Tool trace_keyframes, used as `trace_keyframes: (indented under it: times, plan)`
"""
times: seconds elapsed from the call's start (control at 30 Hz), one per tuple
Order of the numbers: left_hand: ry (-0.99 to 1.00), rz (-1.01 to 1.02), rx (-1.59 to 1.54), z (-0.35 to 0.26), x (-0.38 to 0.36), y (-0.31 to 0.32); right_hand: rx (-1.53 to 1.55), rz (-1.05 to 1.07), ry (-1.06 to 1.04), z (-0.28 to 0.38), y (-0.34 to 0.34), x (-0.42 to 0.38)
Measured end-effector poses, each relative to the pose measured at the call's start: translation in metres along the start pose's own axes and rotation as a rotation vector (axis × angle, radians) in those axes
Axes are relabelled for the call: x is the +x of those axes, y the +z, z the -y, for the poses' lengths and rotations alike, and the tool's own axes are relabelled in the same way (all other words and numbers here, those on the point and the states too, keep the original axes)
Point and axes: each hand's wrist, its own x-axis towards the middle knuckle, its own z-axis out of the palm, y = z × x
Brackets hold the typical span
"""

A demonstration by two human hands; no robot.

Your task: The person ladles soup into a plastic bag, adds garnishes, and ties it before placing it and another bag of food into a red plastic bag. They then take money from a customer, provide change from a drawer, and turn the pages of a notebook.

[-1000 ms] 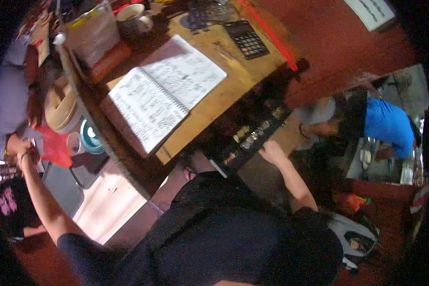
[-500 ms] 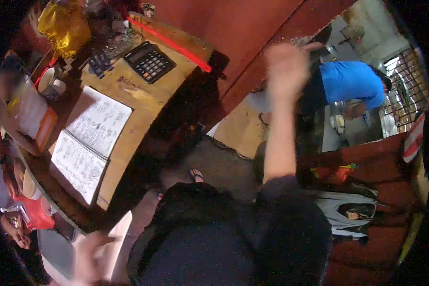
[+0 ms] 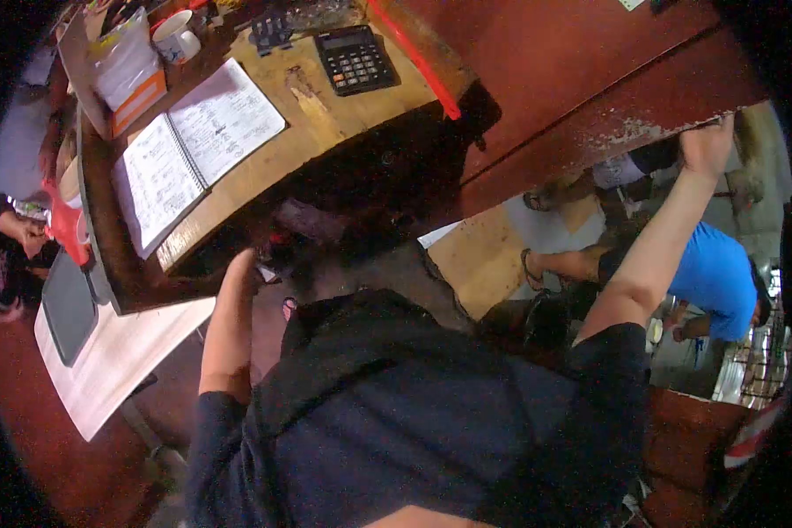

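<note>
My right hand (image 3: 708,148) is raised at the upper right, against the worn edge of the red wall (image 3: 581,97) beside an opening. Its fingers look stretched out, with no loose object visible in them. My left forearm (image 3: 227,330) reaches up beside the wooden counter (image 3: 312,163); the left hand itself is lost in the shadow at the counter's near side. On the counter lie an open spiral notebook (image 3: 202,145) with handwriting and a black calculator (image 3: 356,60).
A white mug (image 3: 176,37) and a packet with an orange band (image 3: 136,84) stand on the counter. Lower left, a grey tray (image 3: 69,308) lies on a pale tabletop (image 3: 119,370). Through the opening a person in a blue shirt (image 3: 717,282) bends forward. Another person's hand (image 3: 22,231) shows far left.
My right hand has moved rightward to the wall's edge. My left hand has moved up from the pale tabletop toward the counter. The view has shifted, so the counter appears higher.
</note>
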Motion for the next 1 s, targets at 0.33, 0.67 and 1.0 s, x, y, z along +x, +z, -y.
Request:
trace_keyframes:
  times: [0.33,0.67,1.0]
  plan:
    - [0.184,-0.192,0.079,-0.030,0.021,0.024,0.552,0.612,0.240,-0.024,-0.059,0.011]
    - [0.322,-0.165,0.110,-0.028,0.010,0.043,0.451,0.673,0.103,-0.046,-0.071,-0.027]
    - [0.556,-0.006,0.113,0.006,-0.034,0.041,-0.915,0.001,0.394,-0.267,-0.125,-0.438]
